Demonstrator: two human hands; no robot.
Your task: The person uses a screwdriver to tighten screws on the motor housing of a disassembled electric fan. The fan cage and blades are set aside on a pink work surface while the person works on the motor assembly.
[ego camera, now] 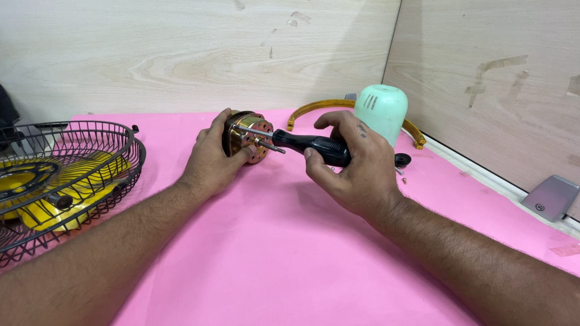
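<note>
The left hand (214,158) wraps its grip around a round brass-coloured metal fan motor (244,137) lying on its side on the pink-covered desk (284,241). The right hand (353,166) closes its grip on a black-handled screwdriver (302,143), whose metal tip touches the motor's face beside its shaft. Behind the right hand stand a mint-green plastic motor cover (380,108) and a curved yellow ring (314,110). A black wire fan guard (90,151) with yellow blades (54,205) lies well apart at left.
</note>
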